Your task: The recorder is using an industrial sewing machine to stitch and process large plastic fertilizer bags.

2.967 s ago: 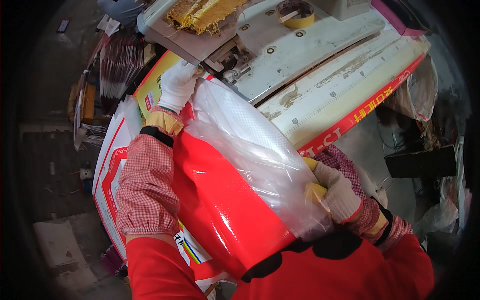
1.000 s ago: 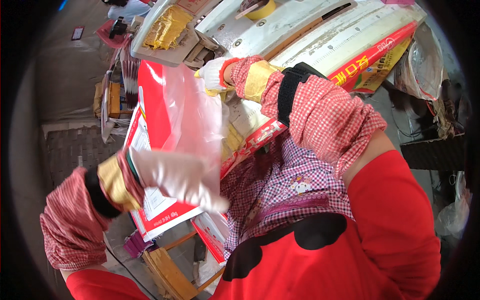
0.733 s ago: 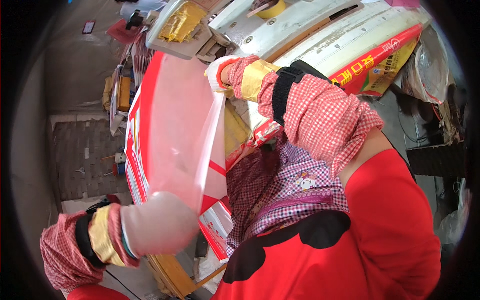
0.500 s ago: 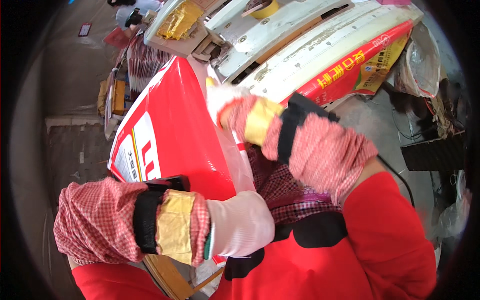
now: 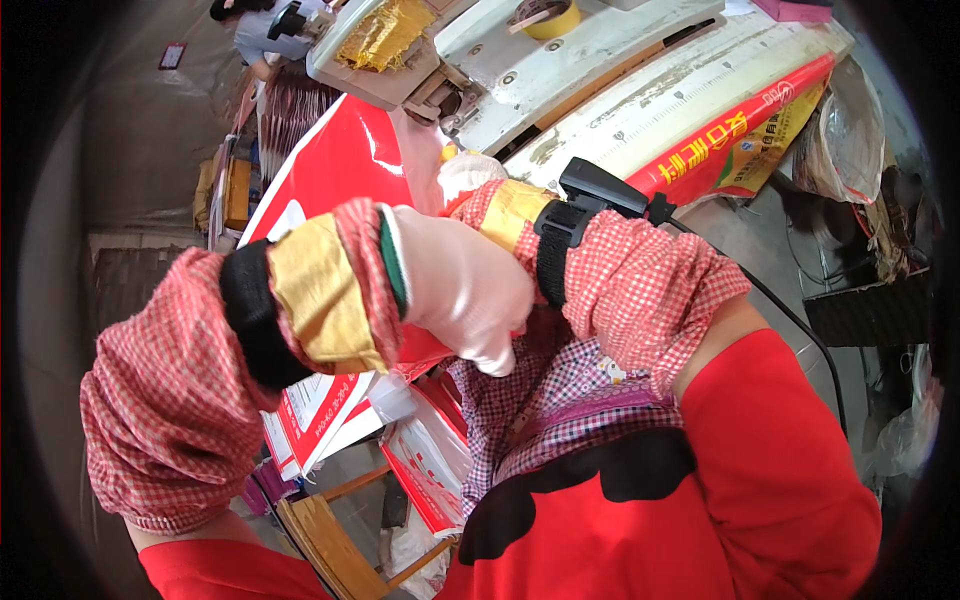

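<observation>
A large glossy red-and-white sack (image 5: 345,150) slopes down from the sewing machine (image 5: 560,60) toward my lap. My right hand (image 5: 472,176), in a white glove with a yellow fingertip, is closed at the sack's edge just in front of the machine. My left hand (image 5: 465,285), also gloved in white, is over the near part of the sack, close to my right wrist. Its thumb points down; its other fingers are hidden. Checked sleeve covers, yellow tape and black straps wrap both forearms. A black device (image 5: 600,188) sits on the right strap.
A roll of yellow tape (image 5: 548,18) lies on the machine. Red-and-yellow sheeting (image 5: 720,150) covers the bench's front edge. At the far left a person (image 5: 265,40) is beside a stack of folded sacks (image 5: 295,115). A wooden stool (image 5: 330,545) stands at the lower left.
My left hand has moved up and forward over the sack, close to my right wrist. The sack's near end has shifted, uncovering more of the stool and another red-and-white sack below.
</observation>
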